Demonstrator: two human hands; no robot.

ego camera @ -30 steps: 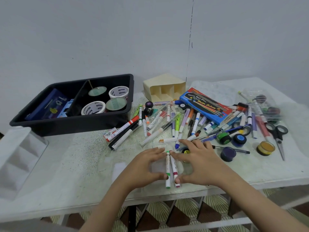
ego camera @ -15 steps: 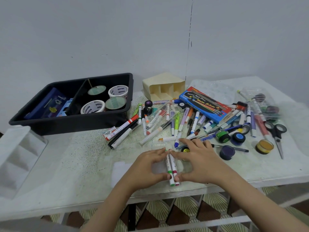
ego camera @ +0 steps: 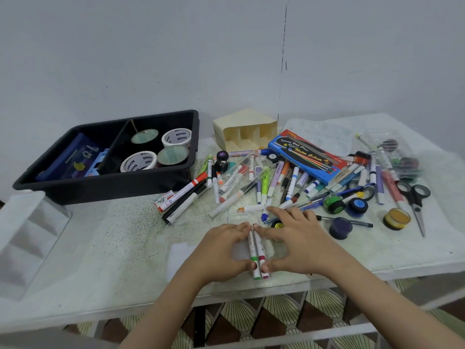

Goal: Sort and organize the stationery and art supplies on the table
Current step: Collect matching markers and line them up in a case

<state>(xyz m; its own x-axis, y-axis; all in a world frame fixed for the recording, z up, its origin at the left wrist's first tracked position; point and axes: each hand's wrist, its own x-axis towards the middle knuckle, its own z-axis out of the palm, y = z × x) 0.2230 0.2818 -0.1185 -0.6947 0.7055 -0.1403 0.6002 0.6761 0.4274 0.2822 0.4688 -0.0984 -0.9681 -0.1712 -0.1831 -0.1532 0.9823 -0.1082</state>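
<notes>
The two markers (ego camera: 257, 249) look light, hard and quick to roll, so I'd pinch their middles — the left hand (ego camera: 221, 250) and right hand (ego camera: 299, 244) press them together with flat fingers.

wall (ego camera: 151, 59): plain grey | table (ego camera: 105, 248): speckled white | floor (ego camera: 251, 321): patterned tiles

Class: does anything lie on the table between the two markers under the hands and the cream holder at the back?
Yes. The loose pile of pens lies between the two markers and the cream holder.
</notes>
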